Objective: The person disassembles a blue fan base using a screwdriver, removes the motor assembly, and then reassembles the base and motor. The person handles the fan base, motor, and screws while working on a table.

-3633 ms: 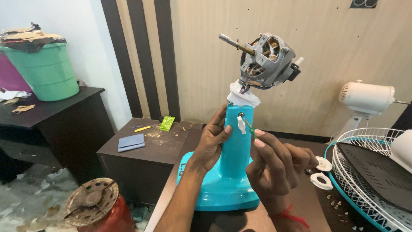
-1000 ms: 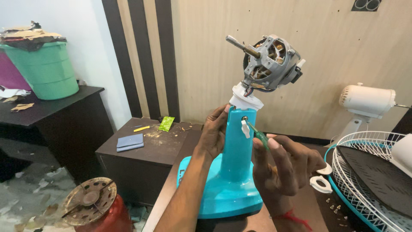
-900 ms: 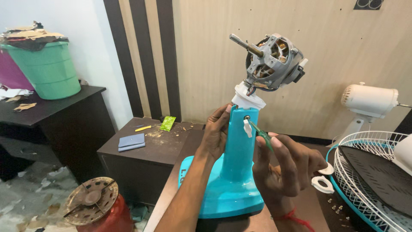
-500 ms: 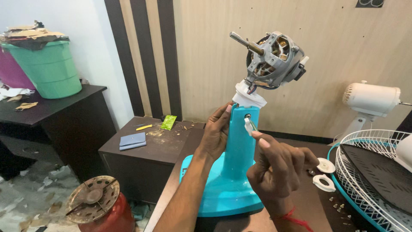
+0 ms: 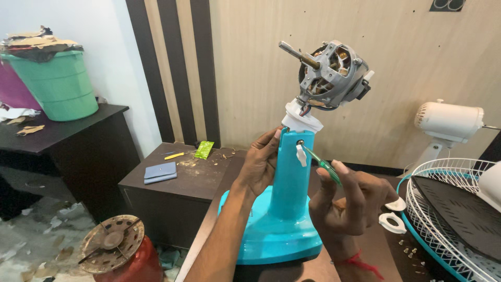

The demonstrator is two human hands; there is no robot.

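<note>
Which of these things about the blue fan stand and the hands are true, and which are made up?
1. The left hand holds the turquoise fan stand by its column. True.
2. The right hand holds a hammer. False: it holds a thin green-handled screwdriver, its tip at a screw near the top of the column.
3. The bare fan motor sits on top of the stand with no blades on its shaft. True.
4. The green bucket stands on the floor. False: it stands on the dark desk at the left.
5. A white fan stands at the right by the wall. True.
</note>
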